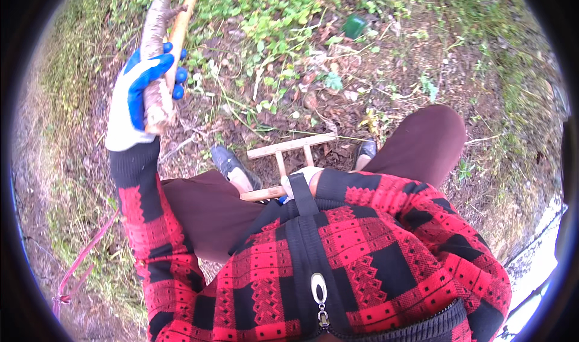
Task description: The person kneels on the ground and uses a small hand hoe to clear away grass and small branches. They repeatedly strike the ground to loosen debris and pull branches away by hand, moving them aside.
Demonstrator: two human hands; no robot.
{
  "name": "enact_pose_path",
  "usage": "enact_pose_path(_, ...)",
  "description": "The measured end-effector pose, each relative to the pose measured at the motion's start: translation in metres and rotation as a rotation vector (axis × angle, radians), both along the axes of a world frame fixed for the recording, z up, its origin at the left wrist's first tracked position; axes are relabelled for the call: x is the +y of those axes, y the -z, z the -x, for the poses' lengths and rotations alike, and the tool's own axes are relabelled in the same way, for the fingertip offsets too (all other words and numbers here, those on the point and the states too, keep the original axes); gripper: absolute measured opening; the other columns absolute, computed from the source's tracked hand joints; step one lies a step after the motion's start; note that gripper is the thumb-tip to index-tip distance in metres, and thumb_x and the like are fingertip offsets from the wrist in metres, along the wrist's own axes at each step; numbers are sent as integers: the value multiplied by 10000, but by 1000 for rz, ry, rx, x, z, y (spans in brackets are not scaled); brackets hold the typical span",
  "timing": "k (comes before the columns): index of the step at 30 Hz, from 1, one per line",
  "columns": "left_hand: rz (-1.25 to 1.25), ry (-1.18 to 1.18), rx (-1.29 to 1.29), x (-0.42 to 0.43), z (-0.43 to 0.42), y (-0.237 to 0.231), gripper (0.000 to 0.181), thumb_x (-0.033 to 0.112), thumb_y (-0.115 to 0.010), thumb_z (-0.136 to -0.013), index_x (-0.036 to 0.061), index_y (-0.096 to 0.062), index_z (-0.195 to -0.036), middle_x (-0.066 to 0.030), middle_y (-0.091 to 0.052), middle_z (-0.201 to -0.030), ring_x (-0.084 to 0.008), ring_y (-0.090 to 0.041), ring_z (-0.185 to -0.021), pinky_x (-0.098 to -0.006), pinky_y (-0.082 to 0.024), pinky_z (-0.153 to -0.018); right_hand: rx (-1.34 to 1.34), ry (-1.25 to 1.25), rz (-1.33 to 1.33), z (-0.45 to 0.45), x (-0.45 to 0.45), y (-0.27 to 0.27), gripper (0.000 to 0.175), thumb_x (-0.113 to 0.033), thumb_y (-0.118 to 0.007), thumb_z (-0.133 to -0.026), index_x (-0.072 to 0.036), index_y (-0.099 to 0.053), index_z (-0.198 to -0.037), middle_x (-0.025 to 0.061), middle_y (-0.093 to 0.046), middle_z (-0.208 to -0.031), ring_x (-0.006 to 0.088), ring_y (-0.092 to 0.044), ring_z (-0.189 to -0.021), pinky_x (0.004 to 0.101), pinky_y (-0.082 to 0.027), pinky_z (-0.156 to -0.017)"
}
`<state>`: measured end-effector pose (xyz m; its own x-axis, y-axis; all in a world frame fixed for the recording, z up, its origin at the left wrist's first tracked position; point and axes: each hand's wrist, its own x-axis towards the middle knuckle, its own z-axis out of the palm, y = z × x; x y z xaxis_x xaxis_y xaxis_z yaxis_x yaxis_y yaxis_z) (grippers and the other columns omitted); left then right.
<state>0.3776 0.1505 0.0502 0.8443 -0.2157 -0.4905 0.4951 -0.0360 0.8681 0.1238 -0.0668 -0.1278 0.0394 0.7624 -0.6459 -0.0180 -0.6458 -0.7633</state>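
Observation:
My left hand [142,91], in a white glove with blue coated fingers, is raised at the upper left and grips a bark-covered branch [156,30]. Beside it in the same grasp is a thinner pale stick [183,21]; both run out of the top of the picture. In front of my waist, my right hand [303,181], gloved too and partly covered by the jacket's dark hem strap, is closed at a small wooden frame [294,146]. Two short bars join the frame's long rails between my feet. My right fingers are largely hidden.
Leafy weeds [271,21] and dead leaves cover the ground ahead. A green object [354,26] lies among them. My shoes [233,165] stand either side of the wooden frame. A pink ribbon [86,256] is tied at the lower left. A bright pale surface [533,260] shows at the lower right.

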Motion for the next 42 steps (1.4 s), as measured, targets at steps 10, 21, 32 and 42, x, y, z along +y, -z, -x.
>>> enact_pose_path(10, 351, 94, 130, -12, -26, 27, 281, 178, -635, -932, -17, -573, -1124, -146, -679, -929, -205, -673, -726, -293, -575, -608, -376, 76, 103, -2, 4, 44, 783, -467, -485, -927, 50, -326, -1493, 196, -700, -1157, 370, -686, -1020, 641, -490, -878)
enact_pose_path(21, 683, 157, 45, -13, -11, 1, 366, 130, -659, -917, -33, -526, -1217, -104, -629, -840, -199, -664, -709, -304, -562, -574, -674, 55, 60, -3, 16, 28, 586, -332, -562, -930, 5, -466, -1400, 197, -691, -1010, 376, -685, -928, 472, -536, -828)
enact_pose_path(32, 414, 57, -208, -13, 31, -4, 287, 121, -718, -867, -3, -600, -1097, -77, -629, -843, -189, -673, -708, -315, -564, -582, -741, 46, 70, 2, 14, 31, 720, -486, -643, -851, -45, -495, -1402, 194, -682, -1083, 385, -671, -991, 487, -529, -856)
enact_pose_path(42, 457, -134, 44, 22, 31, 5, 298, 124, -710, -860, 24, -573, -1105, -67, -618, -874, -192, -669, -700, -306, -575, -545, -334, -289, 281, -72, 53, -22, 491, -447, -557, -944, -109, -596, -1298, 201, -711, -1096, 380, -689, -1023, 478, -519, -922)
